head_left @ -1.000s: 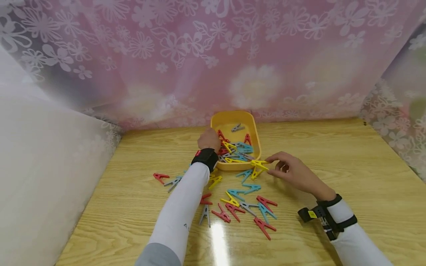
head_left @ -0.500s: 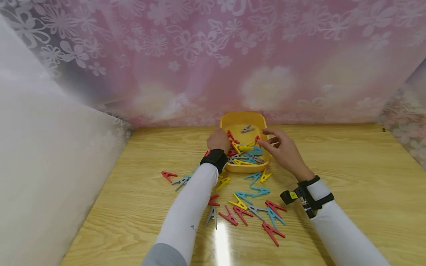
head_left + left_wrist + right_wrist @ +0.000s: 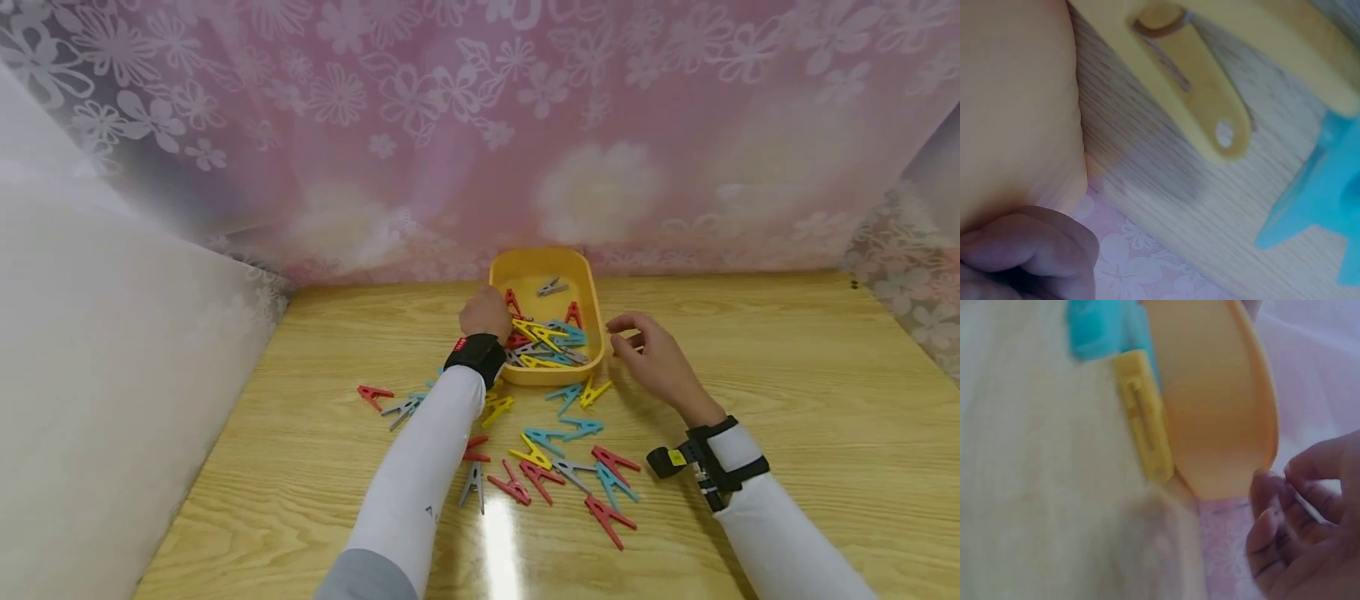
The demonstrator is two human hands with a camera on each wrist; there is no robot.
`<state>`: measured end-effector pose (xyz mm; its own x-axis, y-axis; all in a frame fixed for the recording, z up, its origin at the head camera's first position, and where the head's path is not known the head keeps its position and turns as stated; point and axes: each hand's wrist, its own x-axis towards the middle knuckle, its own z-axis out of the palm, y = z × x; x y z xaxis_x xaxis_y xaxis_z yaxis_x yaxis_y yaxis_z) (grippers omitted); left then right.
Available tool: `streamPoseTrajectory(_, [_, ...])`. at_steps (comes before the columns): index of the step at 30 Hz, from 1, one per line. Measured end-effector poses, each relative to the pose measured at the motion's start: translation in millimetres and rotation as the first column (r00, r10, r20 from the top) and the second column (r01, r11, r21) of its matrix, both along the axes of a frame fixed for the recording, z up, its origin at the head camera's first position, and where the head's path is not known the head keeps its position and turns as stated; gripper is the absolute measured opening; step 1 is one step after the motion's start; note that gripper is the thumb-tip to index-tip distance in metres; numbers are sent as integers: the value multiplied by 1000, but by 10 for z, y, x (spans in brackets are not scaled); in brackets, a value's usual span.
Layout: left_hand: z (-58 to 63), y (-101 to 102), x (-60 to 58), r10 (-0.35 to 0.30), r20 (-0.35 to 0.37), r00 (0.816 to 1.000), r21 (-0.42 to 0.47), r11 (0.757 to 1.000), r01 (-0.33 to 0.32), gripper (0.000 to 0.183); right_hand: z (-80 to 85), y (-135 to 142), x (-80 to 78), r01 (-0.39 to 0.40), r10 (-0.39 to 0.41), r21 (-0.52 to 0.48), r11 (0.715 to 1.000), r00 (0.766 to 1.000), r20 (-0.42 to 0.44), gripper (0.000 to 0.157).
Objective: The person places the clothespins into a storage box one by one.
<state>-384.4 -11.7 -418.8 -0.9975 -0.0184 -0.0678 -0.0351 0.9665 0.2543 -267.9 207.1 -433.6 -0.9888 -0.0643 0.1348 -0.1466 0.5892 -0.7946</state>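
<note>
My left hand (image 3: 484,312) grips the left rim of a yellow plastic box (image 3: 551,377); in the left wrist view, its curled fingers (image 3: 1029,250) lie against the box wall. Several clothespins in red, yellow, blue and grey lie inside, among them a yellow clothespin (image 3: 550,338) on top of the pile. Just right of the box hovers my right hand (image 3: 656,358), its fingers loosely bent and nothing between them. In the right wrist view, thumb and fingertips (image 3: 1264,525) are apart from the box wall. The left fingertips are hidden in the head view.
Several loose clothespins lie on the wooden table (image 3: 787,358) in front of the box, including a red one (image 3: 609,521), a grey one (image 3: 472,486) and a blue one (image 3: 582,428). A floral pink cloth (image 3: 450,167) hangs behind the box. A white wall (image 3: 135,375) stands at the left.
My right hand carried a yellow clothespin over the box and let it go onto the pile, then drew back to the right. The left hand has stayed on the rim.
</note>
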Motion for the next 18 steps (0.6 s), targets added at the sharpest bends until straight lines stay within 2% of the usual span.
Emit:
streamPoseTrajectory(4, [10, -6, 15, -1, 2, 1000, 10, 1000, 1, 31, -93, 34, 61, -4, 0, 34, 999, 992, 128, 33])
streamPoseTrajectory(8, [4, -15, 18, 2, 1, 1000, 11, 1000, -2, 31, -163, -4, 80, -74, 57, 89, 993, 981, 187, 33])
streamPoseTrajectory(13, [-11, 3, 22, -4, 3, 1000, 27, 1000, 4, 32, -197, -17, 130, -125, 96, 146, 981, 977, 191, 30])
streamPoseTrajectory(18, [-14, 3, -5, 0, 5, 1000, 16, 1000, 0, 31, -126, 9, 224, -157, 124, 163, 974, 973, 196, 27])
